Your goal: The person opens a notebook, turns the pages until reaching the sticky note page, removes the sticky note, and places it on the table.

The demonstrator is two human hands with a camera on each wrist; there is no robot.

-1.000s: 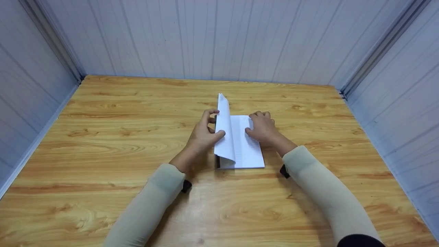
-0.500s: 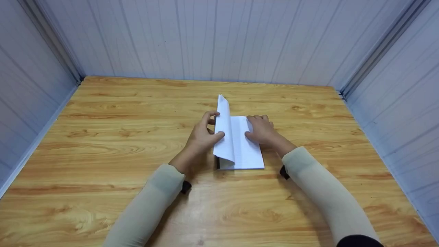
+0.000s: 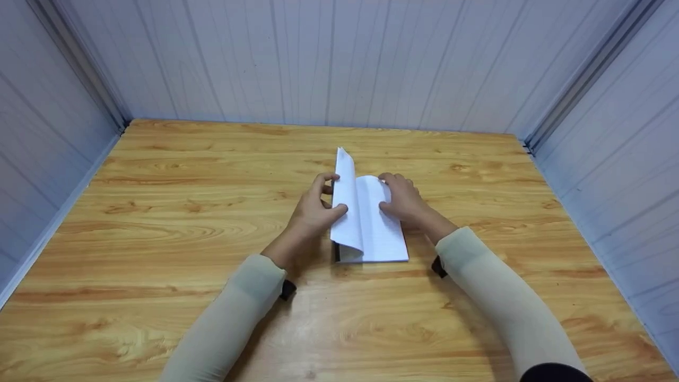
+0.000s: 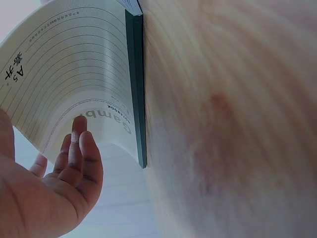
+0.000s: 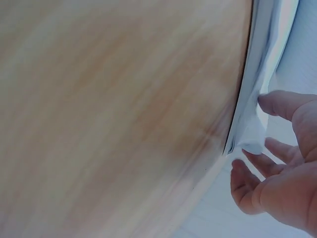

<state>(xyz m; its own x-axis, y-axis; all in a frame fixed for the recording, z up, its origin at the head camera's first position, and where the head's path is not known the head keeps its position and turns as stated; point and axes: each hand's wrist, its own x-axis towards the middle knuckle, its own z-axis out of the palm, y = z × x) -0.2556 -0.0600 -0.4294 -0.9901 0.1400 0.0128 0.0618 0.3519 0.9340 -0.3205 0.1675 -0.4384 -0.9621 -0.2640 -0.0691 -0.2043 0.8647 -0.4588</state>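
Observation:
An open notebook (image 3: 383, 239) with white ruled pages lies on the wooden table. My left hand (image 3: 314, 211) holds its raised cover and a few leaves upright, thumb on the page side and fingers behind. In the left wrist view, the cover's printed, lined inside (image 4: 74, 64) curves above those fingers, beside the dark green spine (image 4: 136, 84). At the right edge of the notebook, my right hand (image 3: 404, 200) pinches a page between thumb and fingertips. The right wrist view has that page (image 5: 253, 136) buckled up off the stack at its corner.
The wood-grain table (image 3: 185, 254) spreads around the notebook. Pale panelled walls (image 3: 307, 63) close it in at the back and on both sides. Small black devices hang under both cuffs, one at the left wrist (image 3: 288, 289).
The top page has bulged upward at its far edge under my right fingers, which have shifted slightly inward. My left hand and the raised leaves stay in place.

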